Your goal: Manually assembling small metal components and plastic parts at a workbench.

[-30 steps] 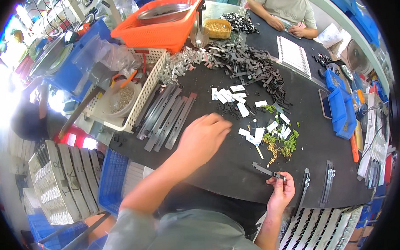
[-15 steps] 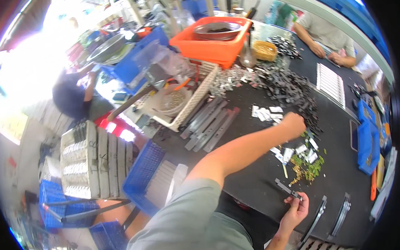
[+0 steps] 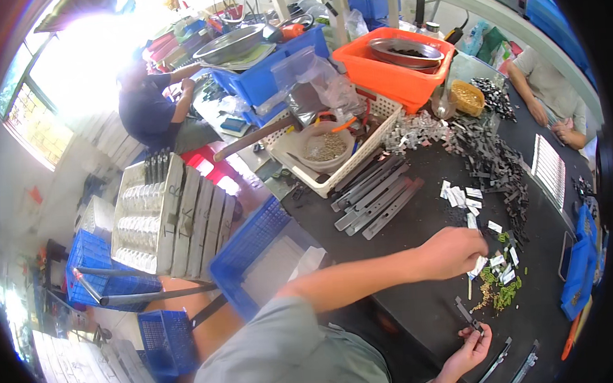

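Note:
My left arm reaches across the black table, and my left hand point(image 3: 453, 252) has its fingers curled together beside the white labels-like pieces point(image 3: 507, 276). Whatever those fingers hold, if anything, is too small or blurred to make out. Below it, my right hand point(image 3: 472, 350) grips a short dark metal strip with a bracket-like end point(image 3: 467, 316), which points up and to the left. Between the hands lies a loose heap of small green parts point(image 3: 509, 293), with tiny brass-coloured pieces point(image 3: 485, 299) along its left side.
Dark metal parts point(image 3: 489, 149) form a large pile farther back. Long metal strips point(image 3: 378, 195) lie beside a cream basket point(image 3: 327, 187). An orange bin point(image 3: 383, 72) stands behind. Two people work nearby. Finished-looking rails point(image 3: 495, 364) rest at the front edge; a blue tray point(image 3: 575, 275) is at right.
My left hand has come back from the edge of the dark pile toward my right hand. My right hand still holds the strip. The whole view has shifted, with things now farther right.

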The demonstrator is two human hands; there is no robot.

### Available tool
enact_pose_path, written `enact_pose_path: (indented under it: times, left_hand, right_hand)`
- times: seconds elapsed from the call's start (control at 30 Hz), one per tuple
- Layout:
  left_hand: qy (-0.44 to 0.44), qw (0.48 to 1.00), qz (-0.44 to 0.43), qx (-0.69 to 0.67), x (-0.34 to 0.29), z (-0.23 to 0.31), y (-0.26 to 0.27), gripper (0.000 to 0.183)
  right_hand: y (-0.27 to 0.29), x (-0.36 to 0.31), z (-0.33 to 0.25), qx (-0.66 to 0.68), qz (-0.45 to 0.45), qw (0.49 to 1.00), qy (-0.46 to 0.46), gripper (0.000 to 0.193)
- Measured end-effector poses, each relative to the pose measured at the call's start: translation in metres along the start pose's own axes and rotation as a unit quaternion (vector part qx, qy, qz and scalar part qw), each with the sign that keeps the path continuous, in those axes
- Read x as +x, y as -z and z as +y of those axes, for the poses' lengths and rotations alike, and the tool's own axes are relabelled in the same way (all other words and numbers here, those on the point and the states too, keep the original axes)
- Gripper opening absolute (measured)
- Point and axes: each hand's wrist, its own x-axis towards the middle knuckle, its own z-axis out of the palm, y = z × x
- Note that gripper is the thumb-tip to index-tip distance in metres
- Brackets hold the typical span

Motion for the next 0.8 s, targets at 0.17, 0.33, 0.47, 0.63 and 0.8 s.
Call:
enact_pose_path:
  times: [0.17, 0.33, 0.47, 0.63, 0.8]
  left_hand:
    - [0.162, 0.971, 0.133, -0.113, -0.089, 0.017, 0.042, 0.022]
    - [0.297, 0.941, 0.119, -0.115, -0.126, 0.013, 0.046, 0.022]
    - [0.266, 0.956, 0.088, -0.088, -0.135, 0.009, 0.038, 0.020]
    - [0.241, 0.967, 0.081, -0.009, -0.129, 0.007, 0.043, 0.018]
    - [0.331, 0.940, 0.073, -0.035, -0.127, 0.012, 0.047, 0.012]
  right_hand:
    - [0.002, 0.003, 0.000, -0.031, 0.006, 0.999, -0.017, 0.022]
    - [0.004, 0.005, -0.001, -0.069, 0.009, 0.998, 0.000, 0.024]
    - [0.011, -0.001, -0.004, -0.085, 0.017, 0.996, 0.008, 0.024]
    - [-0.023, -0.010, -0.025, -0.084, 0.086, 0.992, -0.021, 0.022]
    - [-0.031, -0.002, -0.022, 0.005, 0.027, 0.999, 0.029, 0.016]
